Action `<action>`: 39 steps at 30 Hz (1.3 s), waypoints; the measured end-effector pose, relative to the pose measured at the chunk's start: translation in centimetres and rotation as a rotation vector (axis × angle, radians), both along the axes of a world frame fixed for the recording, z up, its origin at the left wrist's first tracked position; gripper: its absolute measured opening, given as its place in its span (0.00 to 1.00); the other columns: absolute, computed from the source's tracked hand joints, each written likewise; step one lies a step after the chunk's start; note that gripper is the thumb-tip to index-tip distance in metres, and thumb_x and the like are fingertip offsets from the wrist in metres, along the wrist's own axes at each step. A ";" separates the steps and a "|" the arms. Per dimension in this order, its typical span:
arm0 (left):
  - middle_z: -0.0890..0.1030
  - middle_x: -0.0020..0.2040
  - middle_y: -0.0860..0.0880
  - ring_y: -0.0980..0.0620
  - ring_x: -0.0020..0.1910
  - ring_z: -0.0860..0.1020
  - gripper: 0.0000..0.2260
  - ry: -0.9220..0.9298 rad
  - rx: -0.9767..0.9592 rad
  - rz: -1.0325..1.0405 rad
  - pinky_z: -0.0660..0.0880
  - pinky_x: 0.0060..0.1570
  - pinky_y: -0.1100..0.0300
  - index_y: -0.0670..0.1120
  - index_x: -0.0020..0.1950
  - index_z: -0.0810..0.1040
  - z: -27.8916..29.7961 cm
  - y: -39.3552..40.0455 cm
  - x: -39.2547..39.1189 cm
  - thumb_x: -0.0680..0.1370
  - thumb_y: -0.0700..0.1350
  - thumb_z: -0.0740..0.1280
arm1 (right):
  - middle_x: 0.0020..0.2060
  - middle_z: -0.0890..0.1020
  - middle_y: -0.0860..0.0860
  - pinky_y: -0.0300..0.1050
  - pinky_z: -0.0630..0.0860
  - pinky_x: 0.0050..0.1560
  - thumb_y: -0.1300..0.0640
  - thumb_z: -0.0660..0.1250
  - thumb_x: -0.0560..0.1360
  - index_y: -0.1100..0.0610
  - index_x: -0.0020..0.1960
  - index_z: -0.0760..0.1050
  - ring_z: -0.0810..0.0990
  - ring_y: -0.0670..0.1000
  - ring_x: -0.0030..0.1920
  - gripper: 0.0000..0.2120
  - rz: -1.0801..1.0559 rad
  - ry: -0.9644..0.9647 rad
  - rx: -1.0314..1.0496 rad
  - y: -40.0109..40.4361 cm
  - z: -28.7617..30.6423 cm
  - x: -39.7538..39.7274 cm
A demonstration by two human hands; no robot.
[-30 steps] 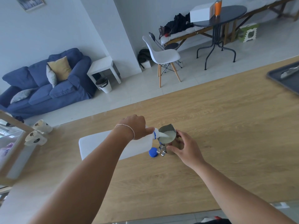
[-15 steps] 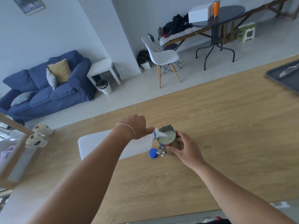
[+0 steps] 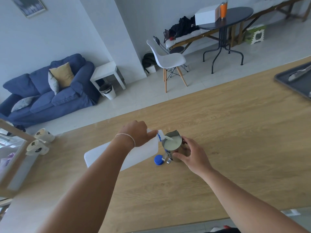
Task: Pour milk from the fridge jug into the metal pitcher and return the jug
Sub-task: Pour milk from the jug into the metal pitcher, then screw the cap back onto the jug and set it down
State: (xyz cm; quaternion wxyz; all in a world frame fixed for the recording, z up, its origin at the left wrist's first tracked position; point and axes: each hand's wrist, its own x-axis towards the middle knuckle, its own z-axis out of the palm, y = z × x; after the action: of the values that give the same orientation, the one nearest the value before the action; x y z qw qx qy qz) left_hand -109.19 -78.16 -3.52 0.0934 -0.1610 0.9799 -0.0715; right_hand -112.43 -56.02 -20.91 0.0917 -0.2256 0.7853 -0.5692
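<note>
A white plastic milk jug [image 3: 101, 157] lies tipped almost flat above the wooden counter [image 3: 235, 132], its neck over the metal pitcher [image 3: 173, 145]. My left hand [image 3: 136, 133] grips the jug near its neck. A thin stream of milk runs from the spout into the pitcher, which holds pale milk well up its wall. My right hand [image 3: 190, 155] wraps the pitcher's right side and steadies it on the counter. The jug's blue cap [image 3: 158, 160] lies on the counter just left of the pitcher's handle.
Two white cups [image 3: 42, 142] lie on their sides at the counter's left end. A dark tray [image 3: 297, 81] with metal tongs sits at the far right edge. Beyond the counter are a blue sofa [image 3: 47, 91], a white chair [image 3: 168, 61] and a round dark table [image 3: 225, 15].
The pour goes on with both hands holding their places. The milk level in the pitcher looks slightly higher. The camera has shifted a little.
</note>
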 end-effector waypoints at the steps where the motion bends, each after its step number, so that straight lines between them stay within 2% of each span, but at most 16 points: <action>1: 0.74 0.33 0.50 0.49 0.33 0.74 0.27 0.029 0.024 0.010 0.68 0.33 0.56 0.50 0.32 0.70 -0.4 -0.1 0.3 0.75 0.72 0.55 | 0.61 0.78 0.39 0.52 0.80 0.59 0.33 0.74 0.66 0.44 0.72 0.69 0.80 0.44 0.60 0.39 0.000 -0.007 0.003 0.0 0.0 0.0; 6: 0.77 0.31 0.47 0.47 0.30 0.74 0.32 0.144 0.194 0.100 0.67 0.30 0.56 0.43 0.33 0.75 -2.7 -0.4 2.3 0.75 0.70 0.53 | 0.59 0.79 0.40 0.50 0.80 0.61 0.36 0.76 0.65 0.44 0.71 0.72 0.79 0.42 0.60 0.37 -0.009 -0.031 0.013 0.0 0.6 -0.2; 8: 0.73 0.26 0.50 0.48 0.29 0.72 0.30 0.206 0.293 0.138 0.66 0.30 0.56 0.46 0.28 0.72 -3.4 -0.7 3.2 0.76 0.68 0.52 | 0.59 0.79 0.39 0.48 0.79 0.61 0.38 0.76 0.66 0.41 0.69 0.72 0.78 0.40 0.61 0.34 -0.002 -0.036 0.035 0.2 1.1 -0.4; 10: 0.67 0.20 0.53 0.50 0.27 0.68 0.28 0.347 0.442 0.262 0.63 0.30 0.56 0.49 0.22 0.65 -3.8 -1.4 4.4 0.76 0.66 0.54 | 0.60 0.77 0.35 0.41 0.76 0.60 0.34 0.75 0.67 0.37 0.68 0.70 0.76 0.39 0.62 0.32 0.027 -0.035 0.071 0.6 1.7 -0.5; 11: 0.65 0.18 0.53 0.50 0.26 0.66 0.27 0.421 0.485 0.317 0.63 0.30 0.56 0.50 0.22 0.64 -3.9 -2.0 5.1 0.75 0.66 0.55 | 0.63 0.76 0.36 0.37 0.73 0.61 0.32 0.73 0.68 0.39 0.69 0.69 0.75 0.40 0.65 0.33 0.029 -0.014 0.106 0.7 2.0 -0.6; 14: 0.62 0.20 0.51 0.51 0.26 0.60 0.25 0.662 0.536 0.420 0.60 0.30 0.54 0.50 0.24 0.61 -4.1 -4.1 7.7 0.74 0.65 0.57 | 0.69 0.74 0.46 0.41 0.68 0.65 0.33 0.70 0.73 0.52 0.74 0.69 0.71 0.47 0.69 0.37 -0.100 0.172 0.215 0.6 3.2 -0.4; 16: 0.59 0.22 0.53 0.51 0.26 0.59 0.25 0.840 0.589 0.501 0.59 0.31 0.54 0.46 0.26 0.60 -4.2 -5.3 9.4 0.73 0.64 0.58 | 0.64 0.77 0.51 0.46 0.73 0.63 0.39 0.69 0.76 0.56 0.71 0.73 0.74 0.51 0.66 0.30 -0.130 0.386 0.162 -0.3 4.9 0.1; 17: 0.60 0.25 0.54 0.51 0.28 0.60 0.26 0.920 0.617 0.544 0.59 0.31 0.54 0.45 0.26 0.60 -4.4 -5.8 10.2 0.73 0.64 0.58 | 0.61 0.79 0.52 0.49 0.77 0.60 0.42 0.69 0.76 0.58 0.68 0.76 0.76 0.53 0.62 0.26 -0.105 0.483 0.114 -1.1 5.8 0.6; 19: 0.63 0.29 0.45 0.50 0.30 0.62 0.30 1.043 0.698 0.651 0.60 0.33 0.54 0.36 0.30 0.63 -5.1 -6.5 11.5 0.72 0.64 0.58 | 0.55 0.81 0.53 0.50 0.80 0.53 0.49 0.70 0.76 0.60 0.63 0.79 0.80 0.54 0.56 0.20 -0.012 0.620 0.027 -3.2 7.6 1.6; 22: 0.65 0.29 0.40 0.47 0.30 0.64 0.32 1.180 0.845 0.772 0.63 0.34 0.53 0.31 0.31 0.66 -6.4 -7.0 13.4 0.72 0.62 0.58 | 0.53 0.81 0.54 0.48 0.82 0.49 0.58 0.73 0.76 0.62 0.63 0.80 0.82 0.52 0.51 0.17 0.234 0.686 0.017 -7.1 9.2 3.7; 24: 0.67 0.28 0.38 0.46 0.29 0.65 0.32 1.224 0.872 0.795 0.64 0.33 0.53 0.30 0.31 0.66 -7.1 -7.1 14.5 0.72 0.62 0.56 | 0.57 0.80 0.55 0.49 0.81 0.53 0.58 0.70 0.78 0.61 0.67 0.77 0.81 0.54 0.56 0.19 0.395 0.613 0.139 -9.7 9.2 5.0; 26: 0.66 0.27 0.40 0.47 0.29 0.64 0.30 1.256 0.902 0.796 0.63 0.33 0.53 0.34 0.28 0.63 -7.7 -6.9 15.3 0.71 0.62 0.55 | 0.63 0.77 0.55 0.49 0.76 0.59 0.57 0.65 0.80 0.59 0.71 0.73 0.77 0.55 0.63 0.20 0.497 0.486 0.331 -12.1 8.3 5.9; 30: 0.60 0.25 0.46 0.52 0.25 0.58 0.21 1.282 0.874 0.668 0.58 0.30 0.54 0.49 0.26 0.57 -8.1 -5.8 15.9 0.73 0.60 0.56 | 0.67 0.69 0.56 0.50 0.69 0.64 0.59 0.57 0.81 0.60 0.67 0.69 0.66 0.58 0.72 0.16 0.484 0.247 0.717 -15.0 5.7 6.6; 33: 0.58 0.25 0.47 0.50 0.27 0.58 0.22 1.317 0.917 0.640 0.57 0.31 0.54 0.52 0.24 0.56 -8.4 -5.6 16.1 0.75 0.59 0.57 | 0.71 0.65 0.60 0.57 0.64 0.71 0.63 0.56 0.80 0.61 0.69 0.67 0.59 0.64 0.76 0.18 0.439 0.257 1.057 -15.0 3.4 6.9; 35: 0.58 0.26 0.46 0.50 0.28 0.58 0.21 1.328 0.917 0.638 0.56 0.30 0.55 0.51 0.27 0.55 -8.6 -5.7 16.0 0.74 0.59 0.57 | 0.71 0.65 0.64 0.58 0.62 0.73 0.66 0.60 0.77 0.63 0.72 0.65 0.62 0.67 0.72 0.23 0.404 0.311 1.231 -14.7 2.1 7.1; 39: 0.57 0.26 0.49 0.55 0.25 0.56 0.21 1.365 0.911 0.594 0.54 0.26 0.62 0.49 0.28 0.55 -8.9 -5.7 16.1 0.74 0.58 0.57 | 0.66 0.69 0.61 0.53 0.67 0.67 0.70 0.64 0.74 0.60 0.67 0.68 0.68 0.62 0.66 0.22 0.342 0.448 1.209 -13.8 1.2 7.5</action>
State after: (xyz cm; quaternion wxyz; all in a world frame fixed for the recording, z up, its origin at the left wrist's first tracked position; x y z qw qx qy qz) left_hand -93.13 -83.84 -12.46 -0.4438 -0.3644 0.6725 0.4668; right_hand -104.91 -69.86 -19.73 0.1257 -0.3689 0.9193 0.0543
